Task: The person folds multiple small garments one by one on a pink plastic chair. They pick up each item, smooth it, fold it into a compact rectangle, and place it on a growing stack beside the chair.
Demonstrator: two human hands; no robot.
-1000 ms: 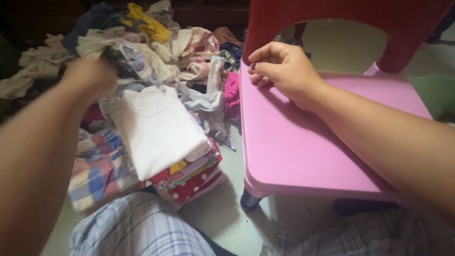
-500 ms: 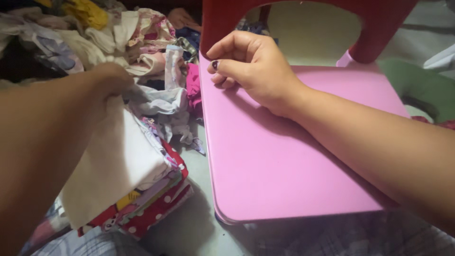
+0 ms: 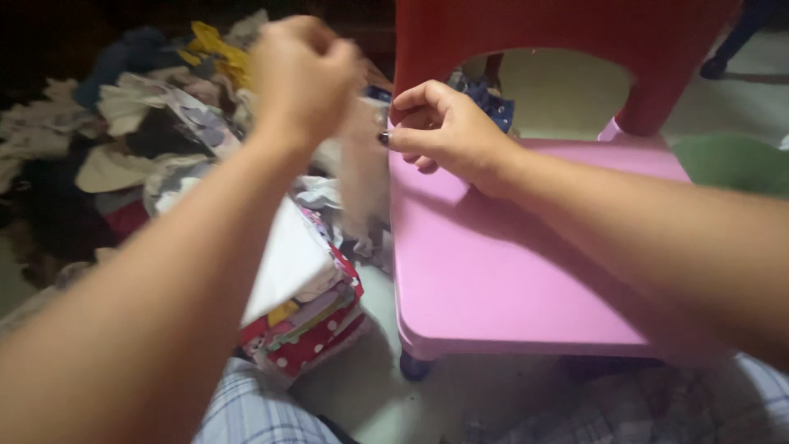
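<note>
A small pale garment (image 3: 364, 168) hangs between my two hands, blurred, a whitish, soft cloth drooping in a narrow strip. My left hand (image 3: 302, 76) bunches its upper end in a closed fist, raised; my right hand (image 3: 448, 131) pinches its edge with my fingers (image 3: 400, 138) at the pink chair seat's (image 3: 501, 271) corner.

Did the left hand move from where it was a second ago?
Yes. The left hand has come up out of the clothes pile and across toward the pink chair, lifting a pale cloth close to the right hand.
</note>
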